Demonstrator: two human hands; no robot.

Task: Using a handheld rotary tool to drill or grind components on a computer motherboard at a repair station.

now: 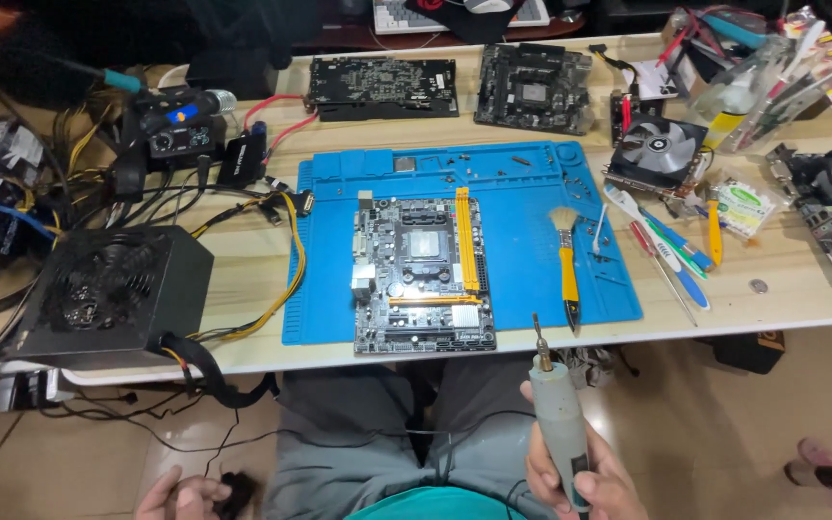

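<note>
Below the desk edge, right hand [570, 472] gripping upright grey electric screwdriver [559, 424], left hand [185, 496] low, curled around small dark object [236, 489]

Bright even overhead light, soft shadows, sharp focus, edges bowed.

Right hand [570, 472] holds grey electric screwdriver [558, 414]; motherboard [423, 273] on blue mat [522, 231].

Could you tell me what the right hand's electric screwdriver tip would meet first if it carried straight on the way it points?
The right hand holds a grey electric screwdriver pointing up and away toward the table. Straight on, its tip would probably first meet the table edge near the yellow-handled brush on the blue mat; depth is unclear.
</note>
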